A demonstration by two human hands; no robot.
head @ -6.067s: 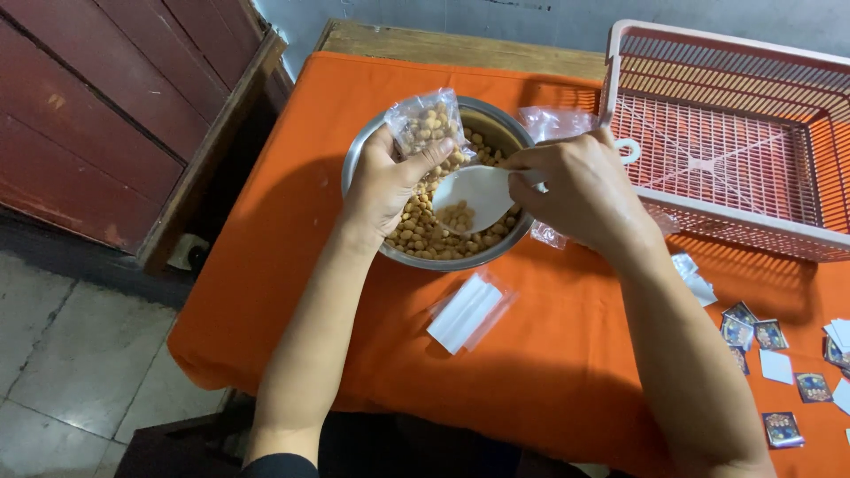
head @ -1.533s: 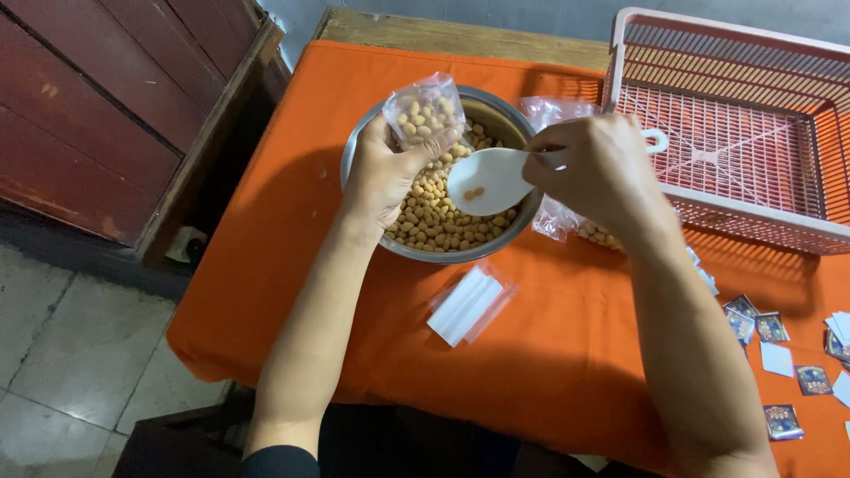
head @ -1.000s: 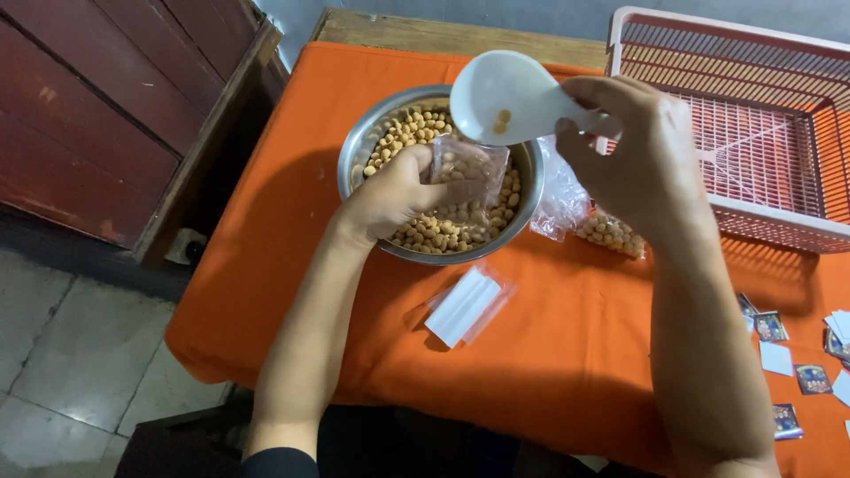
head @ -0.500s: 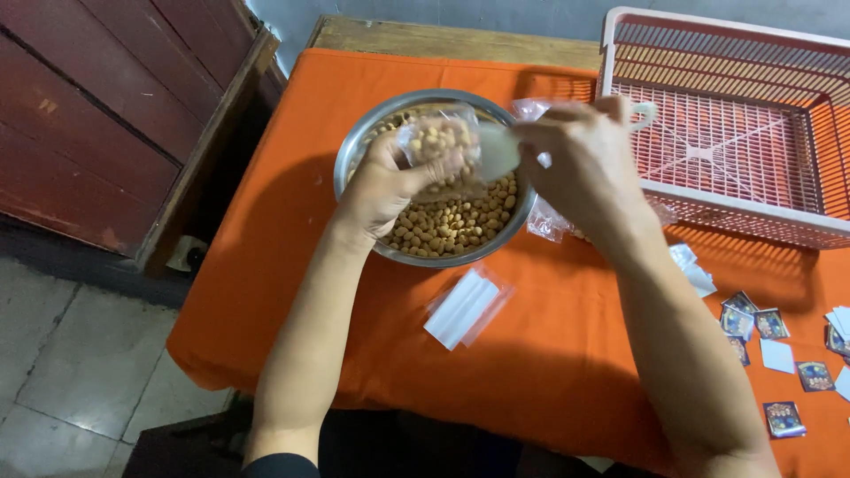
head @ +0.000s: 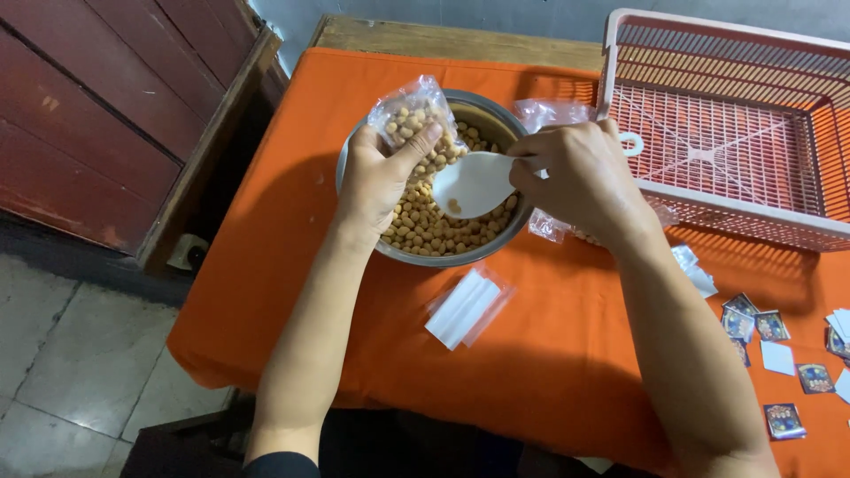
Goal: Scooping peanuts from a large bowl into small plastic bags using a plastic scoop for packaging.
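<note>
Two bare forearms, entering from six o'clock and running up toward twelve. Left hand (head: 382, 173) and right hand (head: 575, 177) both uncovered: no gloves, no rings, no watch or bracelet visible on either wrist. Fingernails short and plain where visible, as on the left thumb. Left forearm slim and bare up to the elbow, ending at seven o'clock in the edge of a dark sleeve (head: 282, 464), black or near black, only a narrow strip showing. Right forearm bare along its whole visible length, cut off by the frame edge at five o'clock, no sleeve showing there.
</note>
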